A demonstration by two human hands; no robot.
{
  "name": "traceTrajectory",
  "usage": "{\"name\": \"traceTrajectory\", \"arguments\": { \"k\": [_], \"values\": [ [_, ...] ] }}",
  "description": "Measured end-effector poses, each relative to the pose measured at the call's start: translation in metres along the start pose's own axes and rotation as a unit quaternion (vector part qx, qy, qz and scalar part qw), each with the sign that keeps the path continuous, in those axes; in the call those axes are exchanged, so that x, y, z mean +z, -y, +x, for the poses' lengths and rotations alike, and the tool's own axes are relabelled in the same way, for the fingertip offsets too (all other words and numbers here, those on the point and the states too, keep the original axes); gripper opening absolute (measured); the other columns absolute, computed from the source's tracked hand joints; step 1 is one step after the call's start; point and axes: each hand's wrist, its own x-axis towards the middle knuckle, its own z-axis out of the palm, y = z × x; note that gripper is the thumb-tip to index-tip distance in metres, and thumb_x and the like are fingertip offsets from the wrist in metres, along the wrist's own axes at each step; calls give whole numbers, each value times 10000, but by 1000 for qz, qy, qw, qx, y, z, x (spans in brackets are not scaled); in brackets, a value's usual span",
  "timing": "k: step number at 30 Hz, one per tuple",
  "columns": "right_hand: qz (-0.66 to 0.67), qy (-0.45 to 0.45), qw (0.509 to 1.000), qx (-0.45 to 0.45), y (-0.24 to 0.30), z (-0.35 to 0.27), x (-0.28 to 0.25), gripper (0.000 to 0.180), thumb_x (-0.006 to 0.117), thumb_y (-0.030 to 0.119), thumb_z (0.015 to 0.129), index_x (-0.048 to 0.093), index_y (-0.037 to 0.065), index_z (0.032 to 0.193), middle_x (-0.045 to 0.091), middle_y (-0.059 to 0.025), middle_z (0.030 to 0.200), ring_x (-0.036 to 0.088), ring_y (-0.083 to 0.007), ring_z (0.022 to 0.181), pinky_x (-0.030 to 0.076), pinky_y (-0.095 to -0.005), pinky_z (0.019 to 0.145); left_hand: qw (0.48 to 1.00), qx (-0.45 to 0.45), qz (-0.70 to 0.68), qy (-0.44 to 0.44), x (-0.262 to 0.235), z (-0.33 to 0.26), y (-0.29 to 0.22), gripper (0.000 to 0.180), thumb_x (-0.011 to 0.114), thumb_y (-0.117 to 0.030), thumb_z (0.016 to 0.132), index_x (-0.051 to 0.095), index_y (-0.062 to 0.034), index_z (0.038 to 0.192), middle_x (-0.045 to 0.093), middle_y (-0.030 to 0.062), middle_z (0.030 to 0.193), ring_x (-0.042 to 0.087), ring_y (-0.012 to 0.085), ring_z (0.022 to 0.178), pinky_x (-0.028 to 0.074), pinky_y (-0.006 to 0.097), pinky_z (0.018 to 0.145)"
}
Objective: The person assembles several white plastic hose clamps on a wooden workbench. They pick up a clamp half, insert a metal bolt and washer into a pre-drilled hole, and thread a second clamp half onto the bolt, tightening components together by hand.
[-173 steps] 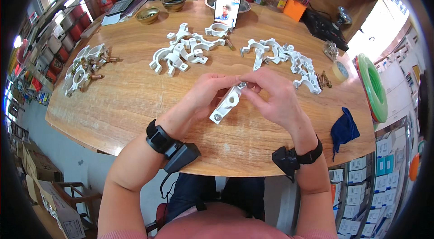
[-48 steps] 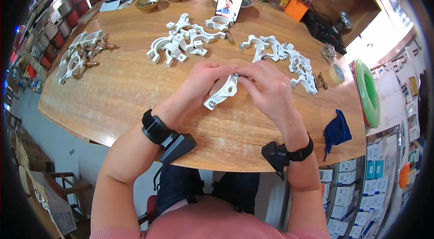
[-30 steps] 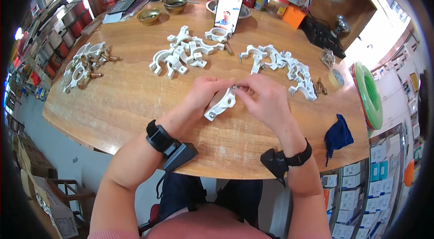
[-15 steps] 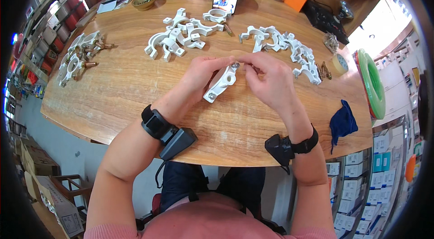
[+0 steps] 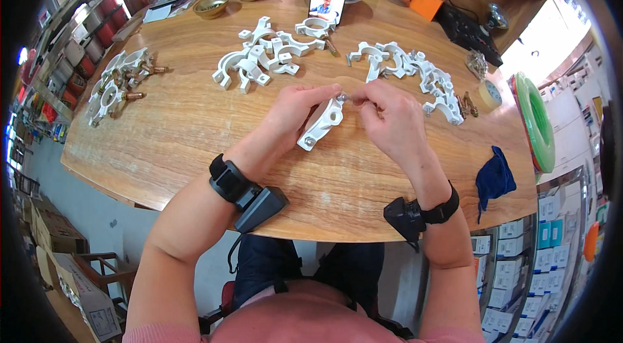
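The left hand (image 5: 292, 112) is closed on the white clamp (image 5: 319, 129), which may twist if the right hand (image 5: 392, 112), pinched, its hold unclear, pushes the upper fastener (image 5: 342, 97) unevenly.

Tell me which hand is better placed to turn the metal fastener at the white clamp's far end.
Probably the right hand: it is poised beside the metal fastener, contact unclear, while the left hand is taken up holding the white clamp.
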Motion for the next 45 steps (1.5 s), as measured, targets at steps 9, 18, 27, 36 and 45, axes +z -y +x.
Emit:
{"name": "traceTrajectory", "arguments": {
  "k": [9,18,27,36,45],
  "values": [
    [7,-1,1000,20,1,0,5,183,498,41,714,603,93,853,604,-65,769,585,-235,653,461,-321,574,1000,-2,12,-11,-1,-2,-2,183,571,-174,791,584,7,769,559,21,640,497,72,497,351,206,400],
    [30,-7,999,-10,4,3,10,147,567,99,740,597,122,881,606,-43,779,587,-191,627,451,-275,523,999,7,-28,14,-6,1,0,203,555,-186,807,577,16,818,574,34,675,517,83,516,383,205,412],
    [10,-64,997,-53,3,9,6,124,580,114,738,568,97,860,599,-50,760,587,-220,655,456,-296,530,996,-19,-60,66,-1,-4,-13,197,541,-204,822,562,-29,910,558,1,720,527,77,604,420,207,491],
    [26,-73,997,-28,-2,5,9,146,593,118,736,554,89,873,593,-71,702,587,-226,613,449,-303,500,986,-23,-32,161,1,-9,-14,391,639,-110,735,446,-58,1072,528,22,906,527,94,773,449,241,620],
    [60,-76,995,-8,-10,11,15,123,614,112,727,567,65,830,594,-70,690,586,-186,568,451,-280,477,992,-45,-49,106,4,-8,-16,294,603,-168,770,485,-61,1017,539,-12,830,515,58,709,432,209,572]
  ]
}}
